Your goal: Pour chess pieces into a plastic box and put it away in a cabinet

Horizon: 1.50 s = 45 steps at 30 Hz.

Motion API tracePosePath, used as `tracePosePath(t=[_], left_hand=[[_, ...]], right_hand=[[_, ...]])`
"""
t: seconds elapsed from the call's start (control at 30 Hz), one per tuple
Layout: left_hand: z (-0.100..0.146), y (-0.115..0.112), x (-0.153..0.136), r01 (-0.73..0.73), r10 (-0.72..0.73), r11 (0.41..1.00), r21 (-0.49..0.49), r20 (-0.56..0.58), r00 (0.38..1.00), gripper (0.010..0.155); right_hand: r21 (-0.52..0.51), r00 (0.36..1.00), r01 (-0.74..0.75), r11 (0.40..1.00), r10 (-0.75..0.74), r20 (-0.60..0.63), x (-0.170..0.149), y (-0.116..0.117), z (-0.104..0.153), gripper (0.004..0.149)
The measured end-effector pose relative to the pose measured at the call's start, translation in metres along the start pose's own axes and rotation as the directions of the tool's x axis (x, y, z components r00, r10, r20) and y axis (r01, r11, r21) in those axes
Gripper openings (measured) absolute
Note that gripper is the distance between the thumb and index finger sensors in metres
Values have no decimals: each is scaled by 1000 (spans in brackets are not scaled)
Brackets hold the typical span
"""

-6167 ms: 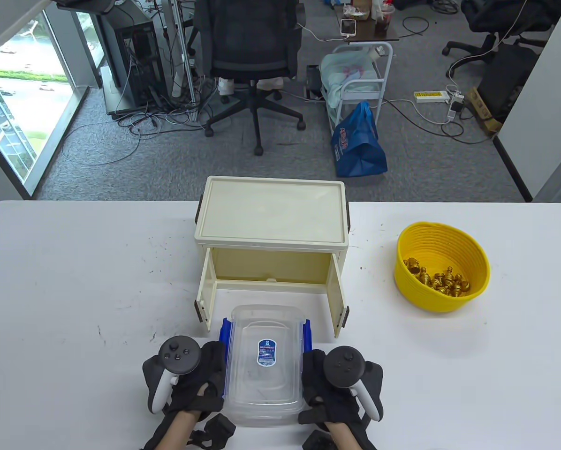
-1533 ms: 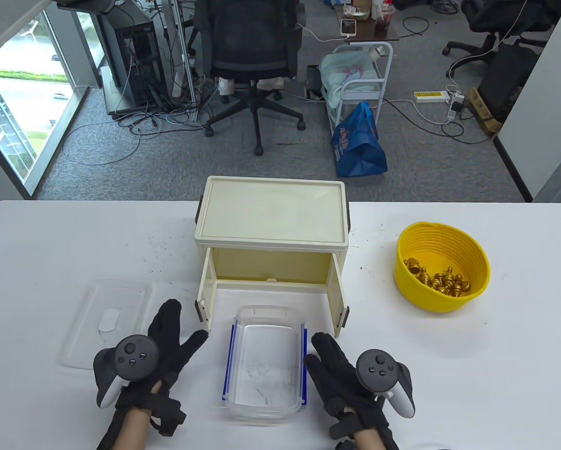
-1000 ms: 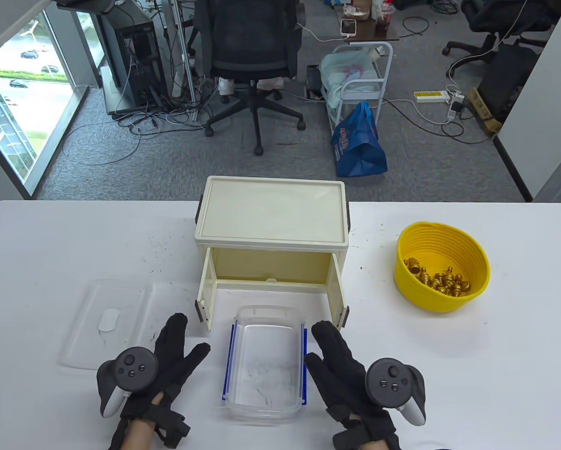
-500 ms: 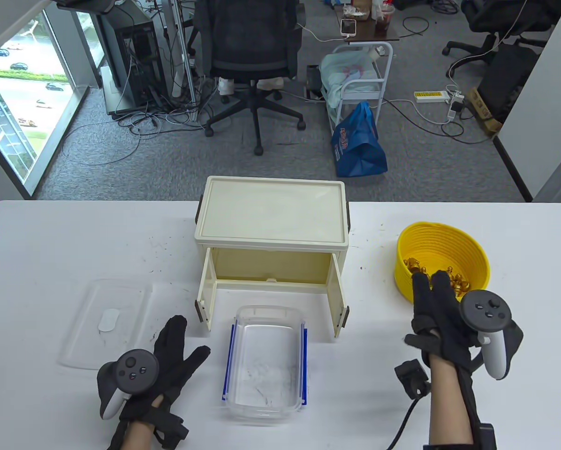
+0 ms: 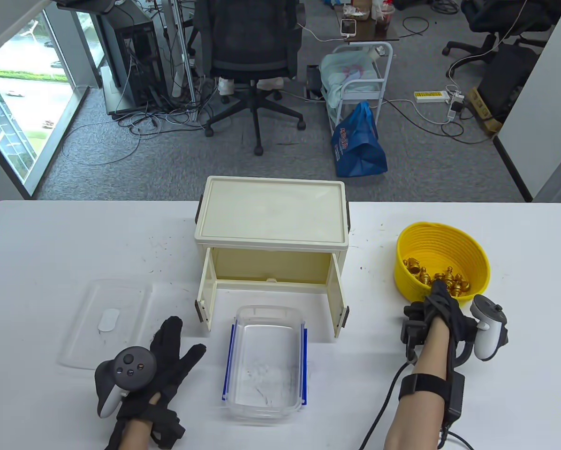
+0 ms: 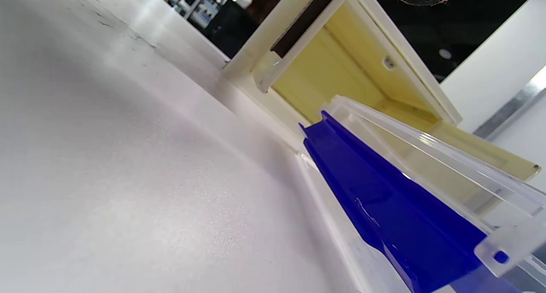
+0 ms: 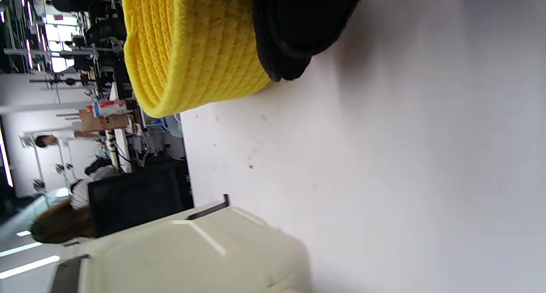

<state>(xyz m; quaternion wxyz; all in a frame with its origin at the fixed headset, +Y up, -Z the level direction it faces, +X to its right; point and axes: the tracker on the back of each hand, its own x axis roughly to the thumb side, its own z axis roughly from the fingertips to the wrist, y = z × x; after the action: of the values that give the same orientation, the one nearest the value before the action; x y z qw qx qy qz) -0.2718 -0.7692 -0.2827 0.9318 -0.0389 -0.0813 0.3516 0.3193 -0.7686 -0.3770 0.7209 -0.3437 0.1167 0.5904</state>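
my right hand (image 5: 442, 307) is at the near rim of the yellow basket (image 5: 468, 243), fingers curled over the edge so it looks like a grip on the rim, though i cannot tell from the right wrist view how firmly it holds. the gold chess pieces (image 5: 437, 279) sit in the basket's near side, just beyond my fingers. my left hand (image 5: 168, 349) rests flat on the table (image 5: 50, 243), fingers spread, holding nothing, just beside the plastic box (image 5: 265, 361). the box stands open and empty in front of the cabinet (image 5: 271, 234), whose doors are swung wide; its long axis runs away from me, straight toward the cabinet mouth. the lid (image 5: 104, 321) lies to the left. what matters next: the box lies well to the left of the basket, so i judge the basket must travel leftward and tip over the box's right long side, with the left hand nearer to steady the box.
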Motion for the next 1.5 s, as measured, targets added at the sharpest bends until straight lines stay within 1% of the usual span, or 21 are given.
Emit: tracePosePath(t=[0.07,0.13,0.23,0.4,0.5,0.67,0.77,0.93,1.07,1.17,1.23,1.3,1.5], left_hand=[[0,-1,1,23,-23,1000,0,2,1000,96],[0,-1,2,44,-44,999,0,3,999,96],[0,-1,1,41,-41,999,0,2,999,96],[1,-1,2,34,-34,999,0,6,999,96],[1,0,3,34,-34,999,3,16,999,96],[1,1,2,28,-28,1000,7,14,1000,95],[1,0,2,24,-24,1000,2,9,1000,95],[1,1,2,31,-31,1000,0,6,1000,95],[2,1,2,16,-16,1000,-4,8,1000,95],[2,1,3,18,-18,1000,-4,15,1000,95],[2,1,3,18,-18,1000,-5,16,1000,95],[1,2,2,15,-15,1000,-2,17,1000,95],[3,3,2,0,0,1000,2,23,1000,94]], right_hand=[[-18,999,48,999,-48,-2,0,0,0,78],[-28,999,41,999,-41,-1,-1,0,0,75],[-80,998,62,995,-61,21,-3,4,0,69],[-54,993,107,993,-104,54,-4,1,3,66],[-46,991,101,994,-96,88,1,-3,11,66],[-81,982,-24,996,39,187,30,-5,45,64],[-65,965,-72,995,86,246,51,-7,72,63],[-62,914,-177,982,187,360,84,-4,122,62],[-30,874,-237,971,227,429,101,3,151,62],[-28,839,-302,953,280,467,111,13,169,61],[-31,804,-365,931,332,494,116,24,179,61],[-13,784,-403,915,352,512,118,35,187,61],[10,704,-510,860,411,579,116,72,200,59]])
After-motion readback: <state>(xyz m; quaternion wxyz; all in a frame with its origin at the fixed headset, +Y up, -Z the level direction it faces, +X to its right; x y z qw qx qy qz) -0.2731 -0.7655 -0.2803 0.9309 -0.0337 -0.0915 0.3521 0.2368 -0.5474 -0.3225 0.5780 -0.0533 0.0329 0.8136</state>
